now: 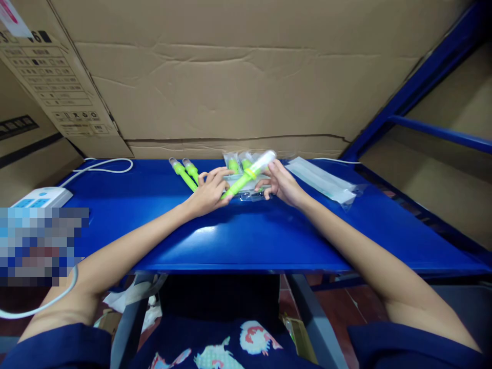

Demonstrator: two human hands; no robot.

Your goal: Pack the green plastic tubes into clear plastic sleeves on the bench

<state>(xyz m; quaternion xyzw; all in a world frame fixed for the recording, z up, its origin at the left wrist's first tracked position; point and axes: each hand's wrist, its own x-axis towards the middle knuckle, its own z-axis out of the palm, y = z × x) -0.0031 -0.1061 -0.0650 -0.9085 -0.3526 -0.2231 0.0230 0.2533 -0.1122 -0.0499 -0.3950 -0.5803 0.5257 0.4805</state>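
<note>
A lime-green wand with a clear top (242, 183) is held at a slant over the table, its clear end pointing up and to the right. My left hand (210, 193) is closed around its lower green end. At the other end, my right hand (283, 183) has its fingers curled at the clear top, touching it. Two similar green wands with clear tips (187, 180) lie just left of and partly behind my left hand. Behind the held wand are more green wands in clear plastic wrapping (233, 163), partly hidden by it and by my hands.
A flat pale packet in clear wrapping (323, 179) lies right of my right hand on the blue table (246, 236). A white power strip (44, 199) with a cable is at the left. Cardboard (230, 92) walls the back; a blue frame bar (438, 134) crosses at right.
</note>
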